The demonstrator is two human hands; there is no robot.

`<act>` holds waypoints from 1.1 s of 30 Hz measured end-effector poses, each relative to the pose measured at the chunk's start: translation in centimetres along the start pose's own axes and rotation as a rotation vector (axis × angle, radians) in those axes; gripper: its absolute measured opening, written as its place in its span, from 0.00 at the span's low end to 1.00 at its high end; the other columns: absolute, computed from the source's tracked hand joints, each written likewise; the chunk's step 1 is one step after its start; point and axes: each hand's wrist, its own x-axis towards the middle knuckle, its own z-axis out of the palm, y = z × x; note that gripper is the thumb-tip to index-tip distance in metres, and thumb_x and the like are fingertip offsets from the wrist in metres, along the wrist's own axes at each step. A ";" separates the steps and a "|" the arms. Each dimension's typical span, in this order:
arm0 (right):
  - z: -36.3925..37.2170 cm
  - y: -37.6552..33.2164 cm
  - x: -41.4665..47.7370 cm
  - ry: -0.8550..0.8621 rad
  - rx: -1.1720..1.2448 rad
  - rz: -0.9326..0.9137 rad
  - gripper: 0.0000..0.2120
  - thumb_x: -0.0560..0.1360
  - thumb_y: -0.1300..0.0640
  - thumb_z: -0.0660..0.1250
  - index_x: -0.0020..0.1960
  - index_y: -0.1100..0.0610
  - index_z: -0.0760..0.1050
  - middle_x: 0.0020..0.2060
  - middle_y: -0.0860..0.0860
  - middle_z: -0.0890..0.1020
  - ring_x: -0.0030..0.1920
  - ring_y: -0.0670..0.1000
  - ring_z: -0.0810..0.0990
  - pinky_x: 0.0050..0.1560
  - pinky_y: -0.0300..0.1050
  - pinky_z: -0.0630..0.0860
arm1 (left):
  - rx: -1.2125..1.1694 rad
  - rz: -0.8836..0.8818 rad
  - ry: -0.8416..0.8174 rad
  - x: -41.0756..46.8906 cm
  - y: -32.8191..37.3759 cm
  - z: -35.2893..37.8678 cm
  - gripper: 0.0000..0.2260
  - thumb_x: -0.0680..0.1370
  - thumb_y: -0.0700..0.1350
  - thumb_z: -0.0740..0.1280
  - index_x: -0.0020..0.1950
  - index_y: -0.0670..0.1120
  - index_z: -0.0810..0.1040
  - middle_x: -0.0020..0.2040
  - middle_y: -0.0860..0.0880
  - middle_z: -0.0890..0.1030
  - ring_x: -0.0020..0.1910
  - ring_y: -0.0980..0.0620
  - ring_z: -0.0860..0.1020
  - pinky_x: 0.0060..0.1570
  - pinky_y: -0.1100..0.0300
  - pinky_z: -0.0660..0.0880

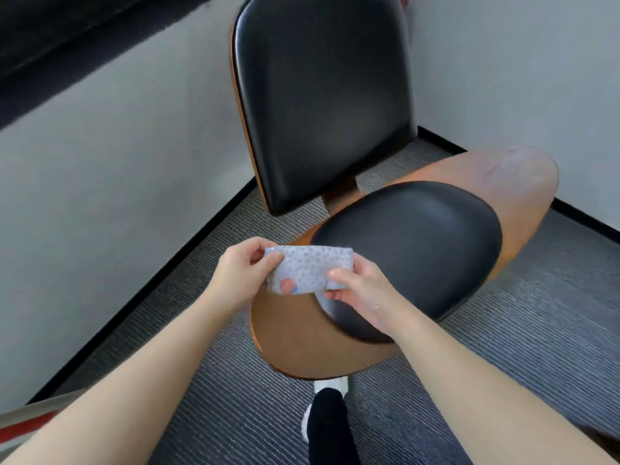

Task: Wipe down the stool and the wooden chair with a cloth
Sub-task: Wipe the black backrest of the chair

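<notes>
Both forearms reach out, left hand [243, 273] and right hand [360, 290] pinching a folded cloth [307, 270] above the wooden chair [302, 344] seat's front edge, wiping apparently not begun, stool unseen.

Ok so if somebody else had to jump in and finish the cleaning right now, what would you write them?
Left hand: pinching the left end of the cloth.
Right hand: pinching its right end. The cloth is folded and held up between both hands, above the front of the seat, not pressed on anything.
Wooden chair: right in front, black seat pad and black backrest.
Stool: not in view.
Done: cannot tell what has been wiped.
Left: probably wipe the chair, then find the stool if it is still unwiped.
</notes>
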 end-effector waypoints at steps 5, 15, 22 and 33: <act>-0.4 -4.8 6.0 0.018 -0.039 -0.021 0.11 0.79 0.61 0.64 0.61 0.58 0.76 0.55 0.56 0.83 0.51 0.51 0.81 0.46 0.44 0.76 | -0.029 -0.045 0.078 6.1 2.4 -1.4 0.05 0.77 0.45 0.68 0.42 0.52 0.80 0.37 0.49 0.83 0.34 0.53 0.79 0.44 0.46 0.79; 3.2 -16.0 19.0 0.473 -0.302 -0.316 0.09 0.75 0.59 0.66 0.40 0.56 0.67 0.36 0.47 0.72 0.36 0.43 0.72 0.34 0.29 0.70 | 0.018 -0.033 0.144 21.2 5.4 -8.4 0.04 0.79 0.44 0.66 0.51 0.51 0.79 0.47 0.57 0.81 0.48 0.59 0.78 0.59 0.51 0.76; 7.8 -24.4 29.8 0.682 -0.426 -0.634 0.08 0.78 0.57 0.68 0.45 0.57 0.68 0.41 0.42 0.75 0.42 0.34 0.77 0.37 0.29 0.75 | 0.025 0.008 0.027 34.2 9.2 -14.7 0.11 0.80 0.43 0.61 0.59 0.51 0.77 0.56 0.55 0.80 0.58 0.56 0.77 0.61 0.56 0.74; 9.4 -24.2 33.4 0.876 -0.725 -0.830 0.04 0.73 0.60 0.68 0.46 0.59 0.75 0.50 0.49 0.80 0.51 0.50 0.79 0.51 0.59 0.76 | -0.069 0.044 -0.249 41.1 12.8 -17.8 0.14 0.82 0.38 0.57 0.55 0.50 0.80 0.52 0.52 0.83 0.53 0.57 0.81 0.56 0.54 0.78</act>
